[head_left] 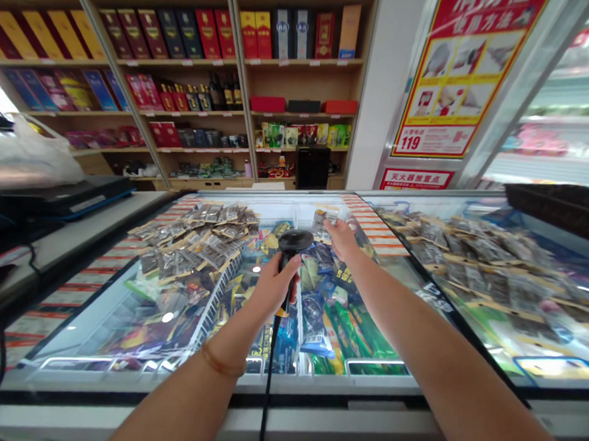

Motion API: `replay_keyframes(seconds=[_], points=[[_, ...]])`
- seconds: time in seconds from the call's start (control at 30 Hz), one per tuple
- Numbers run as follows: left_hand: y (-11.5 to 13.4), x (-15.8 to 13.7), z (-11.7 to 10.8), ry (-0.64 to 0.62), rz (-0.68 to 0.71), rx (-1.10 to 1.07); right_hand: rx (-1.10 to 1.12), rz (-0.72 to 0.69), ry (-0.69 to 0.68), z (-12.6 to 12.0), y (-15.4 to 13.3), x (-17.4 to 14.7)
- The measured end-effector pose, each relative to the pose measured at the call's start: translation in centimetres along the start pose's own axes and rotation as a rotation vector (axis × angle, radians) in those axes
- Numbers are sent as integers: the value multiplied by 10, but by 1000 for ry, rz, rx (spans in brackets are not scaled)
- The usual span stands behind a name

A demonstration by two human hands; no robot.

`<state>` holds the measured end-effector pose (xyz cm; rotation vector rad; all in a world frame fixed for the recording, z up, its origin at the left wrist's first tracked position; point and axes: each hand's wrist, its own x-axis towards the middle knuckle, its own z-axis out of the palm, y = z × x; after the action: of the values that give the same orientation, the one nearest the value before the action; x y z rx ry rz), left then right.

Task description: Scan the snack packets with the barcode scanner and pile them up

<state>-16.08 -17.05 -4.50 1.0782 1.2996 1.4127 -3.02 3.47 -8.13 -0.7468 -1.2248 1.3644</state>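
Small packet (320, 219) pinched in the right hand (342, 239), over the far part of the display case (322, 423), right of the scanner (296, 240).
Probably light, soft and slippery, best pinched by an edge; the left hand (272, 284) wraps the stiffer scanner's handle.

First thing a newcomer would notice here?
Likely the black corded scanner in the left hand, mid-frame, above the glass-topped case. Next, the right hand pinching a small packet, just right of it. Then the big red-and-yellow poster, upper right.
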Motion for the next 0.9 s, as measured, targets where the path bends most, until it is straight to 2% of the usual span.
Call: replay_keyframes(seconds=[0.13, 0.27, 0.5, 0.77, 0.9], points=[[-2, -2, 2, -56, -4, 59, 151, 3, -43, -4, 1, -3], [-4, -3, 4, -124, -26, 67, 177, 69, -62, -5, -6, -4], [-7, -7, 7, -187, -15, 62, 269, 92, -46, -4, -9, -4], [-10, -7, 8, -203, -19, 56, 273, 97, -47, -4, -9, -3], [-13, -6, 8, -200, -13, 48, 198, 57, -65, -6, -4, -1]])
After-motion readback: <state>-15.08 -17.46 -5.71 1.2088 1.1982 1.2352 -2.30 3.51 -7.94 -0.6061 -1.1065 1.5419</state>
